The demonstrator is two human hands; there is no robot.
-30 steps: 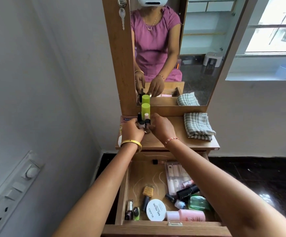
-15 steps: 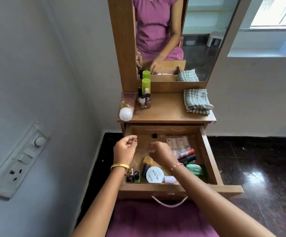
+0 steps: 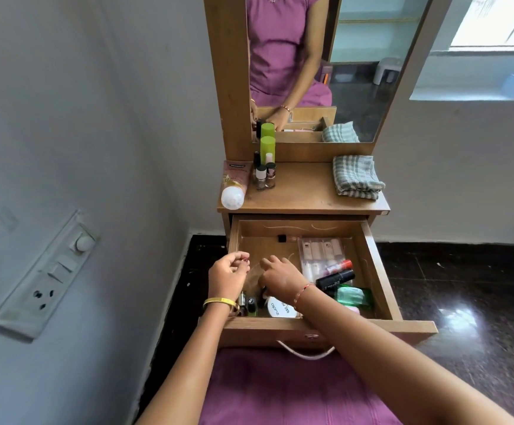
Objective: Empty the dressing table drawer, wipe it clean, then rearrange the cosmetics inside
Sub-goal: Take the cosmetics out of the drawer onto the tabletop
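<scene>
Both hands barely shifted since half a second ago, still over my open drawer (image 3: 381,271). Right hand (image 3: 280,279) fingers curled down by white jar (image 3: 280,308), grip unclear. Left hand (image 3: 228,276) loosely curled, empty. Counter (image 3: 305,194): one tube (image 3: 234,184), one cloth (image 3: 357,176).

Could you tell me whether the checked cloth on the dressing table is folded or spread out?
Folded. The checked cloth lies as a compact stack of layers at the right of the table top, its doubled edges showing along the front.
</scene>
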